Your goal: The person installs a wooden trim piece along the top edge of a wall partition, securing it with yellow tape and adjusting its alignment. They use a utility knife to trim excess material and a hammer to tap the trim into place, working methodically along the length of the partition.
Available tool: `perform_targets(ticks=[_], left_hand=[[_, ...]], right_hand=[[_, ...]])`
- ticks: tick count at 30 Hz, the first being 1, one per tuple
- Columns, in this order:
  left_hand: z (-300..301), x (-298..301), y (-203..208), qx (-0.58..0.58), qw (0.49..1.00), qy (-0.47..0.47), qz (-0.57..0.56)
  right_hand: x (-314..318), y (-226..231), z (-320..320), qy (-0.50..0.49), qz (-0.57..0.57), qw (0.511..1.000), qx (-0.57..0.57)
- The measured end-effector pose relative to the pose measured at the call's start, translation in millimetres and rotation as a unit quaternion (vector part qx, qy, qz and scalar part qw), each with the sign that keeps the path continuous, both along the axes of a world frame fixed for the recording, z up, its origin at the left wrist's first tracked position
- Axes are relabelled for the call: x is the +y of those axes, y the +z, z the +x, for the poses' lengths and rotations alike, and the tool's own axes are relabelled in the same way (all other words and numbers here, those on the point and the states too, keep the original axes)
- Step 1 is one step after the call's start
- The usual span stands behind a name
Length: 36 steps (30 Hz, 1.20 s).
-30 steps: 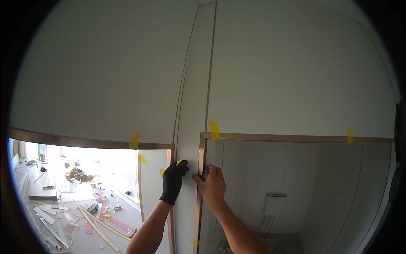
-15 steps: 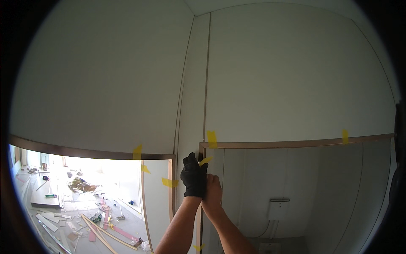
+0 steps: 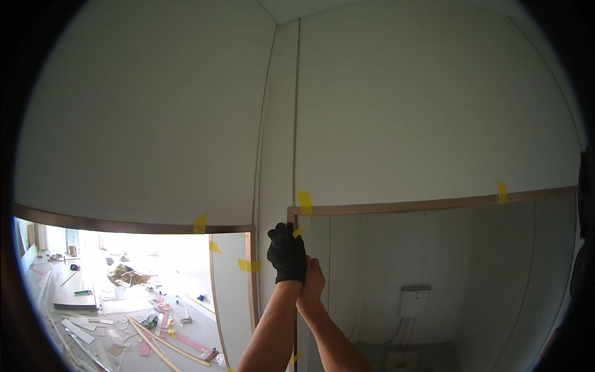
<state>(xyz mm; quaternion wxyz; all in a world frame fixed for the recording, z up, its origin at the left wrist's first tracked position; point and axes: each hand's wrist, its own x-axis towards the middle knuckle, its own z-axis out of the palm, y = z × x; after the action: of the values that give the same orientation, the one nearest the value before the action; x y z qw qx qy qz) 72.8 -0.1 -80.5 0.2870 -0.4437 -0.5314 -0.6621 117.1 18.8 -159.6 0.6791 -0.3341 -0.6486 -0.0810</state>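
Pale wall panels [image 3: 434, 105] rise to a ceiling above two brown-framed openings; the left frame [image 3: 251, 245] borders a bright room, its floor strewn with offcuts and wooden strips [image 3: 152, 343]; the gloved left hand [image 3: 287, 251] has crossed from that frame to the right frame [image 3: 434, 203], so both hands now meet near its upper left corner; a yellow tape piece [image 3: 300, 232] shows at the glove's edge there, by the frame's upright; the left fingers are curled, but whether they pinch or press the tape I cannot tell; the bare right hand [image 3: 313, 276] sits partly behind, its grip hidden; beyond the right opening, a white box-shaped unit [image 3: 414, 305] shows, contents not visible
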Motion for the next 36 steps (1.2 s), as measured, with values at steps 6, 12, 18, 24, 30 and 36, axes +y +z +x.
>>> perform_targets(ticks=[6, 12, 18, 24, 30, 36], left_hand=[[-1, 6, -4, 0.015, 0.999, 0.005, 0.029], [-5, 10, -2, 0.017, 0.999, -0.002, 0.029], [-24, 13, -6, 0.058, 0.993, -0.075, 0.070], [-66, -19, -18, -0.009, 0.926, -0.374, -0.056], [-83, -49, -66, 0.234, 0.918, -0.273, -0.166], [-70, -63, -62, 0.070, 0.843, -0.464, -0.261]], right_hand=[[2, -1, 1, -0.053, 0.033, 0.998, -0.019], [-5, 5, 5, -0.066, 0.054, 0.996, -0.029], [0, 3, -1, -0.112, 0.057, 0.992, -0.030], [-10, 9, 5, -0.099, 0.060, 0.993, -0.035], [-40, 15, 37, 0.187, 0.066, 0.980, -0.027], [-59, 33, 68, 0.110, 0.186, 0.931, -0.294]])
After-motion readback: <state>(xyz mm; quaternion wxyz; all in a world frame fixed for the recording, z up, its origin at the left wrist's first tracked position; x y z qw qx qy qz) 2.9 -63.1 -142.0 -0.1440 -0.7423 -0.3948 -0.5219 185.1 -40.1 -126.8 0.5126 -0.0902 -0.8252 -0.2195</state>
